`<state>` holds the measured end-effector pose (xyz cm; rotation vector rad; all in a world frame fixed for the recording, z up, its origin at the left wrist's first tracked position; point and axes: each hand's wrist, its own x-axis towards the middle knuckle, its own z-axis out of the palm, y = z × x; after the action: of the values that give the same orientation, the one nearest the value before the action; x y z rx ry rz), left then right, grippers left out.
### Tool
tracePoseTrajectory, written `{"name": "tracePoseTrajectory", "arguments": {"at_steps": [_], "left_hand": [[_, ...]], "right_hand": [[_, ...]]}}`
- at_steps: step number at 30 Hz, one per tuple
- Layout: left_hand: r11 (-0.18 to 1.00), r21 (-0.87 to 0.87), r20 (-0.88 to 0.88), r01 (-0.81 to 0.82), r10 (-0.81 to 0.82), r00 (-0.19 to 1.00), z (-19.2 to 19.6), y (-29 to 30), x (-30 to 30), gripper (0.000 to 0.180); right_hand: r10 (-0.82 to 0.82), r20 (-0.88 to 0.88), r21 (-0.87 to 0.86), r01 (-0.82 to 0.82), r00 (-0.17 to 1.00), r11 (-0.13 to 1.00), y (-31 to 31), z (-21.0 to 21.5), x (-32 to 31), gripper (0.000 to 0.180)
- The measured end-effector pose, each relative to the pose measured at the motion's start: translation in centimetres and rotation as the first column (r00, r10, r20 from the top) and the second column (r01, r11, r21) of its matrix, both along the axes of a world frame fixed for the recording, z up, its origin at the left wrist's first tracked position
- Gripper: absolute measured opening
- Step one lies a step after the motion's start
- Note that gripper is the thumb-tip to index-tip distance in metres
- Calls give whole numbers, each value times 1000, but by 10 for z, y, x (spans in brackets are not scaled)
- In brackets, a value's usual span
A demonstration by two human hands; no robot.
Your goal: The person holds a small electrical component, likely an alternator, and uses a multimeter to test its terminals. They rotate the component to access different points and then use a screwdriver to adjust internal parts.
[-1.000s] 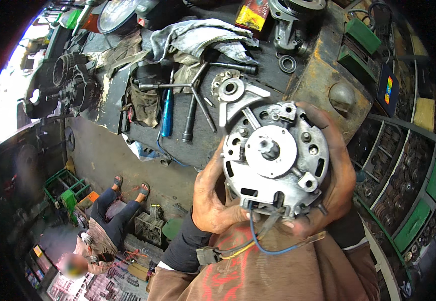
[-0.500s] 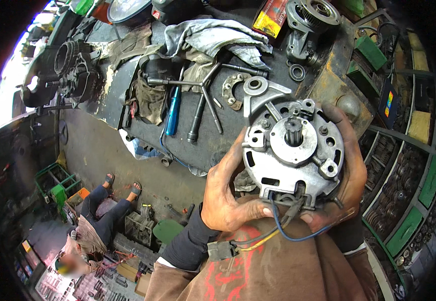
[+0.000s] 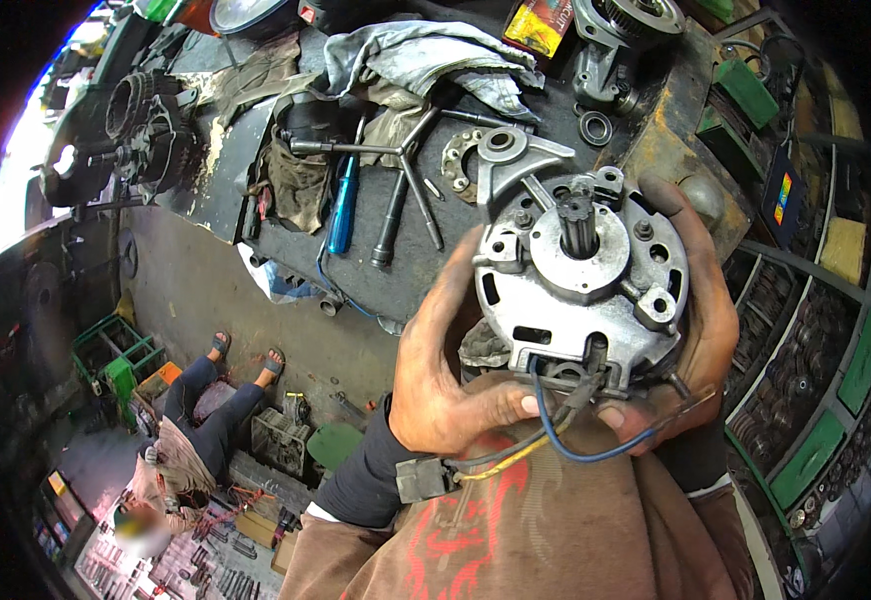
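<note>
Between my hands is a round silver alternator (image 3: 545, 312), its splined shaft (image 3: 579, 232) facing up. My left hand (image 3: 425, 390) wraps its left side, thumb at the lower edge. My right hand (image 3: 707, 325) grips the right side, with that thumb also low on the housing. From the lower edge hang a blue wire (image 3: 600, 458) and a yellow wire (image 3: 503, 462); a grey plug connector (image 3: 423, 480) dangles below my left hand. Directly beyond the alternator lies a metal bracket (image 3: 515, 165) with a round bore. The alternator's underside is hidden.
On the dark bench lie a blue-handled screwdriver (image 3: 343, 215), a three-armed wrench (image 3: 401, 150), a grey cloth (image 3: 425, 60) and a bearing ring (image 3: 595, 128). A geared metal housing (image 3: 605, 60) stands at the far right. Green parts drawers (image 3: 808, 458) line the right. Another person (image 3: 190, 440) sits lower left.
The alternator has shifted slightly left and tilted, so its shaft leans a bit differently. The connector has swung left with the wires. Both hands keep their hold.
</note>
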<state>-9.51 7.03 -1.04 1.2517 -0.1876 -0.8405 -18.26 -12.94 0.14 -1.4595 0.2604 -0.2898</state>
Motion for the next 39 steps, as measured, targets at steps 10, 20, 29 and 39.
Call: {"name": "tracePoseTrajectory", "arguments": {"at_steps": [10, 20, 29, 39], "left_hand": [[993, 108, 683, -50, -38, 730, 37, 9, 15, 26], [990, 120, 714, -76, -33, 700, 36, 9, 12, 12], [992, 86, 678, -89, 7, 735, 32, 6, 9, 13], [994, -103, 570, -26, 81, 818, 21, 8, 7, 14]], "right_hand": [[-38, -20, 19, 39, 999, 999, 3, 0, -1, 154], [-21, -24, -71, 19, 999, 997, 0, 3, 1, 146], [102, -46, -243, -110, 994, 964, -17, 3, -5, 142], [137, -94, -387, -163, 986, 908, -18, 10, -8, 137]]}}
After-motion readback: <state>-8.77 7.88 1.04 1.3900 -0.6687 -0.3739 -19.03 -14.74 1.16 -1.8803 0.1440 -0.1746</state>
